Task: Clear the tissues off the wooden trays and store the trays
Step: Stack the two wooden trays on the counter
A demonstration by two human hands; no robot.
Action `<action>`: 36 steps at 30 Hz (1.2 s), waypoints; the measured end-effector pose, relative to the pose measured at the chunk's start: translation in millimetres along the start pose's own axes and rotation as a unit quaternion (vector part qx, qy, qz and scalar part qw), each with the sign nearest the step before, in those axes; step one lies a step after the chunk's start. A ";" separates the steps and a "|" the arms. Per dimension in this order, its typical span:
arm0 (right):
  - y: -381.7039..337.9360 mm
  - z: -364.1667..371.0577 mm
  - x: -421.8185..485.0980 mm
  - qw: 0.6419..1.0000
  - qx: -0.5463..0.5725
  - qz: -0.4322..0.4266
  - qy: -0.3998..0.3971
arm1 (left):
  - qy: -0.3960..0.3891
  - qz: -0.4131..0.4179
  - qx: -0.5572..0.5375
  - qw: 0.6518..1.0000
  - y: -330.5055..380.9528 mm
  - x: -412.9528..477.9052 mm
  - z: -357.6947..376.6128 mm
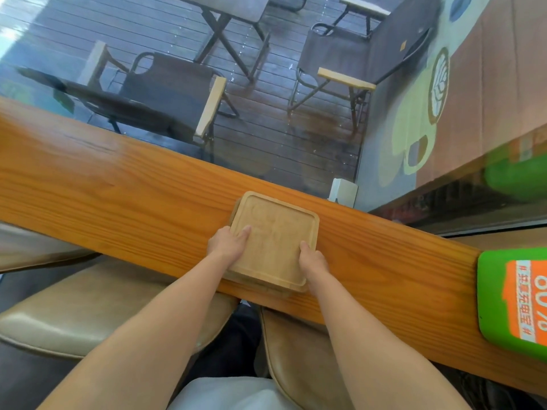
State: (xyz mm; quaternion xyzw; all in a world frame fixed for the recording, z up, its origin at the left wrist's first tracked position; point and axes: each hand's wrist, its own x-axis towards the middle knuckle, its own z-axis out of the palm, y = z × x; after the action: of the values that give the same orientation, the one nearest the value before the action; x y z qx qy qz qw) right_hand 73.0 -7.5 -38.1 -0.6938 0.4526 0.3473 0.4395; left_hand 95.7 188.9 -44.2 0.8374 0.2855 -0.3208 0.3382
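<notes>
Presently my left hand [227, 244] is on the near-left edge of the tray stack [273, 241], thumb laid flat on the top tray's face and the other fingers dropped over the side, out of view. I judge this a clamp on the stack's edge, though how far the fingers reach underneath I cannot tell. The stack sits on the worktop [124, 184], close to its near edge and in front of me, with its near corner slightly overhanging. That placement suits a two-sided lift: both edges are within reach and the overhang gives the fingers a way under.

The top tray is bare wood; no tissue shows on it. Edges of at least one more tray show at the left and near sides, so it is a stack, but the count cannot be read, and anything lying between the trays is hidden.

My right hand [314, 259] grips the near-right edge in the same manner, thumb on top, fingers wrapped below and unseen. With both hands closed on opposite sides, I judge the stack is held level and ready to carry to storage.

Further right, a green pad [512, 297] lies on the worktop, cut off by the frame; its print is only partly legible. No storage place for the trays is in view.
</notes>
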 end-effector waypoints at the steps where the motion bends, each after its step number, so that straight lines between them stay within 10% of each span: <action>1: -1.7 1.1 -0.9 1.000 -0.018 0.005 -0.004 | -0.005 -0.005 0.000 1.000 -2.7 1.0 -0.6; 15: -14.5 -1.2 -13.5 0.967 -0.253 -0.016 -0.014 | 0.082 0.035 0.053 0.995 -19.2 -13.2 -3.8; 36: 1.5 6.6 -17.1 0.966 -0.246 -0.066 0.033 | 0.071 0.006 0.145 0.987 -12.5 -14.0 -15.9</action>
State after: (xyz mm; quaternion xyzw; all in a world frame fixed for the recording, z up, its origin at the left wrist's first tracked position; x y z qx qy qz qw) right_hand 65.1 3.8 -25.9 -0.8203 0.3204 0.3949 0.2618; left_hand 83.7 204.8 -29.8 0.8998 0.2544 -0.2965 0.1944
